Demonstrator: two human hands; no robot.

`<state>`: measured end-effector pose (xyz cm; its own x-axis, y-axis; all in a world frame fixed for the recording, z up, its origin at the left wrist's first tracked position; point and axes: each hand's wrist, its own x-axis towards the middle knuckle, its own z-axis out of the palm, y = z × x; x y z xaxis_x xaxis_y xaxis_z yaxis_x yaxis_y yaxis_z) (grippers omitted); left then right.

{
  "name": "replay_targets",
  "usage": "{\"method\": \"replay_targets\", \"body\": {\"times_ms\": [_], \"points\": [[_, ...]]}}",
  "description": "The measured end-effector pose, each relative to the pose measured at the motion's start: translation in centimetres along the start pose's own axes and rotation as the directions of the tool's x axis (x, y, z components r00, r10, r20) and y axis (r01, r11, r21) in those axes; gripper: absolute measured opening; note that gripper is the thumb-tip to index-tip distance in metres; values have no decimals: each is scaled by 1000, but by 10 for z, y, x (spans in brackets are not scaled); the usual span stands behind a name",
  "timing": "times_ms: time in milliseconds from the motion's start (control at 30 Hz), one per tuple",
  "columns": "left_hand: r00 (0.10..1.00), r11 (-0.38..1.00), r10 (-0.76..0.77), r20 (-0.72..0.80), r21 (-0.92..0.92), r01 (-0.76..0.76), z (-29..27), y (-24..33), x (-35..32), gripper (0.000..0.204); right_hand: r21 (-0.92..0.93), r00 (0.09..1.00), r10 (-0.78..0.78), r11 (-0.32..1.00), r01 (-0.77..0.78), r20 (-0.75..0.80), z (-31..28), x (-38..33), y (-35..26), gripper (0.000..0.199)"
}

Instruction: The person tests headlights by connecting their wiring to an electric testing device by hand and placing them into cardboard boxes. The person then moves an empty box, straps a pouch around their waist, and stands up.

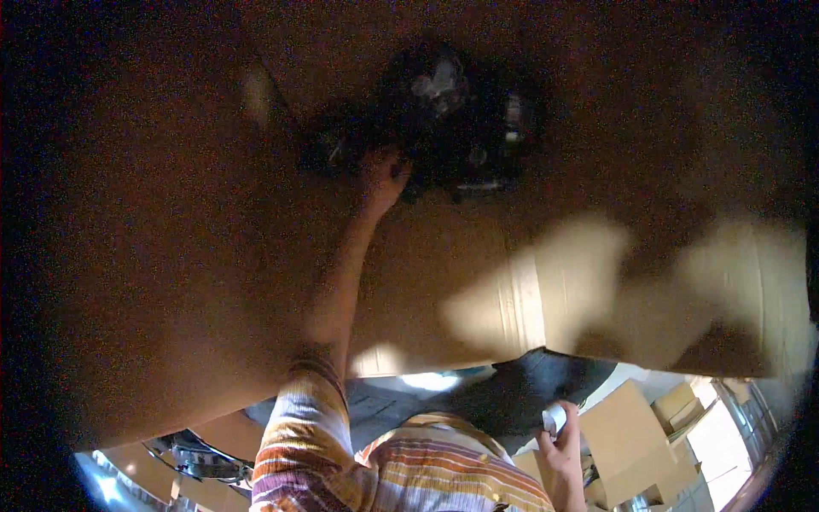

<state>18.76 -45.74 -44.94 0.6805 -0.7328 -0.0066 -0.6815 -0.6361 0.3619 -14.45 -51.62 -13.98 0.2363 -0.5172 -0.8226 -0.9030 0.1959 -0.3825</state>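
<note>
Deep inside a large cardboard box [426,273], my left hand [386,177] is at the near edge of a heap of dark, shiny things [452,111]. Its fingers look curled, with the tips lost in shadow, and what they grip cannot be made out. The heap seems to include black pieces with glossy, clear-looking wrapping, too dim to name. Outside the box, at the lower right, my right hand [561,452] is closed around a small white, rounded object [554,418] that shows a pale end above the fingers.
The box walls rise around my left arm, with patches of light on the near wall. Beyond the box's near rim lies a dark floor [375,410]. Flattened and opened cardboard pieces [631,435] are at the lower right. A black object [205,461] stands at the lower left.
</note>
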Motion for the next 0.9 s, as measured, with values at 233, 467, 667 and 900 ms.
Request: {"method": "replay_targets", "body": {"times_ms": [233, 467, 667, 900], "points": [[960, 793, -234, 154, -540, 280, -71, 78, -76, 19, 7, 985, -170, 985, 170, -23, 1, -8, -1, 31], [896, 616, 196, 400, -761, 205, -124, 158, -120, 20, 262, 984, -174, 949, 174, -25, -13, -18, 41, 36], [792, 524, 547, 271, -848, -72, -154, 215, -156, 16, 429, 982, -182, 884, 187, -53, -23, -26, 45, 34], [634, 385, 723, 274, -922, -40, -166, 262, -171, 15, 584, 942, -311, 744, 326, -130, -49, -40, 66, 34]]}}
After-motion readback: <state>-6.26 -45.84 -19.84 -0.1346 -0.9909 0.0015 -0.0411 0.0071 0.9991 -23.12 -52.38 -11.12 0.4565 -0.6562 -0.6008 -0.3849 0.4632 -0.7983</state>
